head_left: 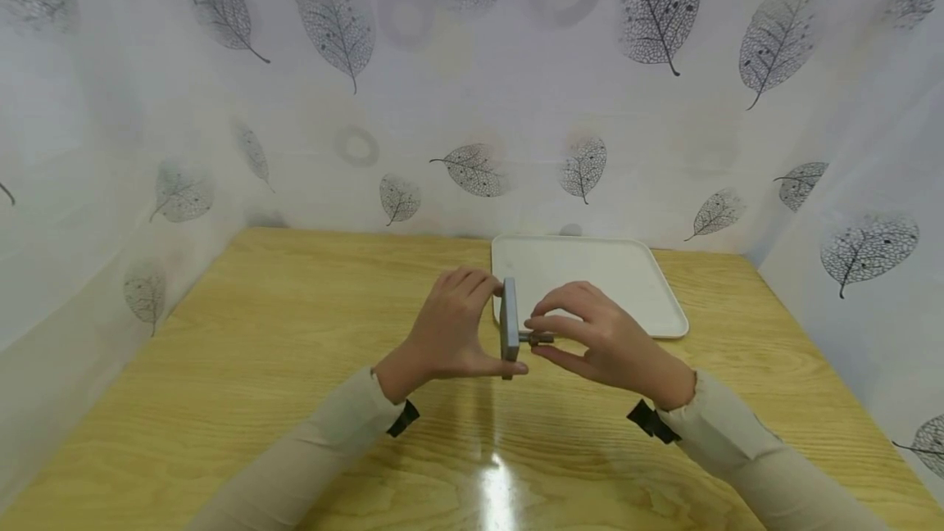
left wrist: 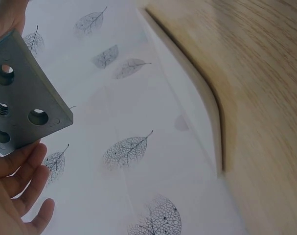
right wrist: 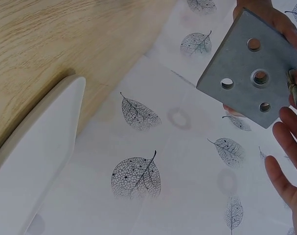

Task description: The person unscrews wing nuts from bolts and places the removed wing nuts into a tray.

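Now my left hand (head_left: 455,326) is gripping a square grey metal plate (head_left: 510,322), my right hand (head_left: 603,336) pinching a slim metal bolt (head_left: 544,338).

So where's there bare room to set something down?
The widest bare patch of table lies left of the white tray and left hand; a narrower strip runs between tray and right-side curtain. The tray's visible surface is bare too. It's crowded over mid-table, where that hand holds a metal plate and the right hand a bolt.

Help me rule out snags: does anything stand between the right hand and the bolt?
Nothing visible does: the right hand pinches the bolt, which juts from the metal plate in the left hand.
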The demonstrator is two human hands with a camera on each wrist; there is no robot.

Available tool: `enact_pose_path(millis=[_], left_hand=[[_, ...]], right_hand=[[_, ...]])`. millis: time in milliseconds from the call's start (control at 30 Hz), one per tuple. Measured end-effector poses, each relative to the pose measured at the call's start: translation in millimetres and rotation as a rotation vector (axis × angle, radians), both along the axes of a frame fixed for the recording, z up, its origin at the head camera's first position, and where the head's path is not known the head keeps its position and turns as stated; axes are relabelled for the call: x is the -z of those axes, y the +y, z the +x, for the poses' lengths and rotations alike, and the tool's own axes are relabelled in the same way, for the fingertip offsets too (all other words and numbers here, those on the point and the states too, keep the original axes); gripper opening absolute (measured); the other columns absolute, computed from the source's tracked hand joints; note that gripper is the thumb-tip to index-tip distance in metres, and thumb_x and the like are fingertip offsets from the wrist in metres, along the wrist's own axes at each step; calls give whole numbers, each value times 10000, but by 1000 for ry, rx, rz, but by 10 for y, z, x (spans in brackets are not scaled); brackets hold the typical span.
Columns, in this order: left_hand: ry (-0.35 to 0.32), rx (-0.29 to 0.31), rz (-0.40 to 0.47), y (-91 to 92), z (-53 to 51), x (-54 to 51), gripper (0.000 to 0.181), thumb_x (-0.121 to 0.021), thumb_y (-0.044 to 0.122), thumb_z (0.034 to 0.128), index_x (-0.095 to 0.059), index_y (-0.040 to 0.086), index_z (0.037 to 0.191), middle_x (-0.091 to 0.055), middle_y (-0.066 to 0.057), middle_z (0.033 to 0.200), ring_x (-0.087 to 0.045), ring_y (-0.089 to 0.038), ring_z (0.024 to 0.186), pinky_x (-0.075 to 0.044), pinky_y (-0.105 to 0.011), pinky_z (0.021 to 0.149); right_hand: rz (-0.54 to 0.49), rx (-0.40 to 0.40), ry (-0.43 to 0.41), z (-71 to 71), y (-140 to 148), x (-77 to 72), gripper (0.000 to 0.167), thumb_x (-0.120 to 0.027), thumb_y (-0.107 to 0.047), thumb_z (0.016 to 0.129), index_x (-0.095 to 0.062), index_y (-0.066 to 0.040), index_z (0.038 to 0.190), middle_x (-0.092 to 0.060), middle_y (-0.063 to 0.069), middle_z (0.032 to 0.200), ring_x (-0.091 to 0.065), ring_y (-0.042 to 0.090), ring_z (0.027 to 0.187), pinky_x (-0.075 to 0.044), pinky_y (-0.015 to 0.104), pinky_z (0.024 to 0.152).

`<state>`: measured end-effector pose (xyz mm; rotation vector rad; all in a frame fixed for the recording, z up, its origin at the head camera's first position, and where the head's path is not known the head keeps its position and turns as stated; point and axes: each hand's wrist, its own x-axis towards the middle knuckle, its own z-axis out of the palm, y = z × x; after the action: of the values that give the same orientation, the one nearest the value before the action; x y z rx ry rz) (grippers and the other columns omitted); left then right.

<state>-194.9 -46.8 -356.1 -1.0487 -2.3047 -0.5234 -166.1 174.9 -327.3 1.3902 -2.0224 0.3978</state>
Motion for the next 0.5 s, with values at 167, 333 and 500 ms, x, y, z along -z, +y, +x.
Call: enact_pose_path(millis=[167,333,500], left_hand=[[-7,-1,-3,2,10,-11,830,-754,702,507,-585,104,1059,-597,-8,1014,-520,-169,975,-435,-376,874],[-12,-4,-8,4,21,-26,832,-756,698,508,-585,100,1061,-599,-13,1020,-522,-174,983,-436,-381,881],[-8,-7,-4,1,22,-29,835,-756,700,508,-587,97,1061,-602,-14,1021,-523,-178,986,-440,-381,873]], right_hand=[[8,17,-6,-7,11,8,323,-492,-355,945,-677,-91,965,-625,47,978,-582,188,931,-455,317,877],[12,25,-10,-7,19,10,321,-498,-360,941,-677,-95,967,-625,43,978,-584,185,931,-462,323,873],[3,18,-4,-6,20,7,321,-515,-368,935,-684,-96,943,-628,39,967,-584,180,919,-462,325,867]])
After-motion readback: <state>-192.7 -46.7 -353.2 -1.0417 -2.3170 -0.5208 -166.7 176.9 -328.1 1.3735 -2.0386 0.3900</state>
